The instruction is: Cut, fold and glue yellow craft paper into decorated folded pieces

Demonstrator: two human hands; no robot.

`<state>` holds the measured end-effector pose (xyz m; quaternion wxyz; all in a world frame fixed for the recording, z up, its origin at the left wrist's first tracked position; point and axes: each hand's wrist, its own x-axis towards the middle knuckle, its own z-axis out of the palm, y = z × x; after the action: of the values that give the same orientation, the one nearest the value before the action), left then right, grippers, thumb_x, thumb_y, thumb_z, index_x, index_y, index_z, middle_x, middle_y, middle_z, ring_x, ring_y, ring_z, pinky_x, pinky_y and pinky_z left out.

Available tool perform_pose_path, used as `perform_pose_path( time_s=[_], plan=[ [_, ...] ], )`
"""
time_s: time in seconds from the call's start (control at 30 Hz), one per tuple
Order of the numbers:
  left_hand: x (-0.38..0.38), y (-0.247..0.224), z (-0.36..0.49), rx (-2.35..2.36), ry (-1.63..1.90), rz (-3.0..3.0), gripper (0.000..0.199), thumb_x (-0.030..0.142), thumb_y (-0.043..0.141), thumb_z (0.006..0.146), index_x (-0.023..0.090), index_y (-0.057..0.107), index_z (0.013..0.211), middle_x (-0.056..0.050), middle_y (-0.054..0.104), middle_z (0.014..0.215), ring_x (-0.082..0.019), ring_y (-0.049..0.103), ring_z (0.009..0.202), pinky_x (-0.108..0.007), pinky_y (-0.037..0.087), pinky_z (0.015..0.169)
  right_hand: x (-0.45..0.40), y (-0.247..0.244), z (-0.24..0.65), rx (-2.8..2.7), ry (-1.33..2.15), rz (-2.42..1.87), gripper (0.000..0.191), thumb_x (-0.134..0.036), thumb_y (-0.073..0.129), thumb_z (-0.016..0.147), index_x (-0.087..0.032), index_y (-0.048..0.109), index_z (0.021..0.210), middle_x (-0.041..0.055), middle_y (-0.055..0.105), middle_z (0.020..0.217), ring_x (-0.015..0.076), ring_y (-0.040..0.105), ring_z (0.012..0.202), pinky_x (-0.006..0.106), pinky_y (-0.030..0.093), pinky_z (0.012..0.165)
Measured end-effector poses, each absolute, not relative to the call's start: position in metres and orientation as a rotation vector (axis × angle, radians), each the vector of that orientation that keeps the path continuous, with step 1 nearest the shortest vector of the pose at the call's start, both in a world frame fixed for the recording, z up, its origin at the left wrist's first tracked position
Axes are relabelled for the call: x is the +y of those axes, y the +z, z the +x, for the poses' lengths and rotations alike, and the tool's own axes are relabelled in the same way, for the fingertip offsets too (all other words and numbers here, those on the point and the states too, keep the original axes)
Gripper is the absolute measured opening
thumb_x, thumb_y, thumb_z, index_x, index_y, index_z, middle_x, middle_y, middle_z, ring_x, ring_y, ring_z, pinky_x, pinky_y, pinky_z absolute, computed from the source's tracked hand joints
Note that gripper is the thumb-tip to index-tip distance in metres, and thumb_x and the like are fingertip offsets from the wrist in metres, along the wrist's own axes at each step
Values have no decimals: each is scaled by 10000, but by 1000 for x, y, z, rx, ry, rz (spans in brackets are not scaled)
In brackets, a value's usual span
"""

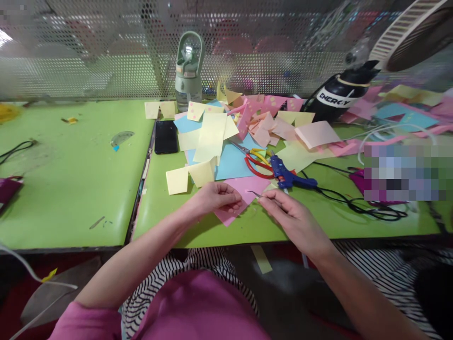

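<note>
My right hand (286, 211) pinches slim dark tweezers (256, 193), whose bent tip points left above a pink sheet of paper (235, 213). Over the left part of that sheet is my left hand (222, 197), its fingers curled and pressed together; whatever they hold, if anything, is too small to make out. Just beyond my hands lie red and yellow handled scissors (257, 168) and a blue glue gun (288, 174). Folded pale yellow paper pieces (177, 182) stand to the left, close to my left wrist.
A black phone (166, 137) lies beside the gap between two green tables. Behind it stands a pale green water bottle (188, 75). Loose coloured papers (211, 134) cover the middle. To the right are a black bottle (336, 97), a fan (410, 38) and dark cables (364, 208).
</note>
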<state>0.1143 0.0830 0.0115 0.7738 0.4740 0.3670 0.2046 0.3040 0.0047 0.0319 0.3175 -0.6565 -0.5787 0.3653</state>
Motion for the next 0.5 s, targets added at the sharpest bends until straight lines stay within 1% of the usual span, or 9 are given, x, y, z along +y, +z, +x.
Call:
perform_pose_path(
  time_s=[0.17, 0.23, 0.3, 0.4, 0.47, 0.5],
  plan=[
    [84, 11, 114, 892, 453, 1155, 132, 158, 617, 885, 127, 656, 763, -39, 694, 735, -85, 633, 634, -265, 530, 721, 4, 31, 304, -1515, 989, -1721, 311, -548, 561, 887, -243, 575, 824, -41, 425, 688, 130, 379, 614, 268, 316, 558],
    [84, 10, 115, 928, 462, 1195, 123, 121, 582, 883, 126, 668, 795, -50, 704, 754, -90, 638, 634, -258, 531, 697, 4, 30, 304, -1517, 985, -1724, 317, -552, 563, 883, -243, 572, 812, -40, 428, 685, 136, 392, 623, 271, 331, 573],
    [81, 11, 115, 972, 473, 1228, 135, 108, 545, 885, 127, 673, 845, -46, 692, 718, -104, 639, 610, -257, 525, 640, 5, 31, 304, -1521, 984, -1738, 322, -556, 564, 882, -242, 575, 812, -35, 454, 695, 143, 416, 646, 272, 349, 595],
    [74, 23, 105, 1030, 517, 1385, 133, 165, 568, 876, 138, 673, 953, -26, 682, 690, -127, 641, 575, -260, 497, 565, 7, 33, 303, -1526, 1016, -1746, 327, -565, 563, 880, -242, 584, 830, -26, 508, 728, 152, 458, 686, 273, 374, 626],
    [72, 34, 86, 1077, 598, 1642, 154, 208, 590, 868, 158, 682, 981, -23, 707, 746, -127, 651, 611, -261, 489, 592, 9, 35, 300, -1537, 1011, -1732, 332, -572, 564, 876, -244, 587, 830, -24, 521, 730, 153, 465, 679, 273, 379, 622],
    [73, 39, 73, 1128, 661, 1761, 140, 221, 589, 870, 169, 692, 949, -25, 721, 788, -129, 657, 663, -261, 487, 628, 10, 36, 299, -1551, 992, -1725, 332, -573, 564, 874, -245, 589, 825, -23, 528, 731, 153, 468, 674, 274, 381, 618]
  ],
)
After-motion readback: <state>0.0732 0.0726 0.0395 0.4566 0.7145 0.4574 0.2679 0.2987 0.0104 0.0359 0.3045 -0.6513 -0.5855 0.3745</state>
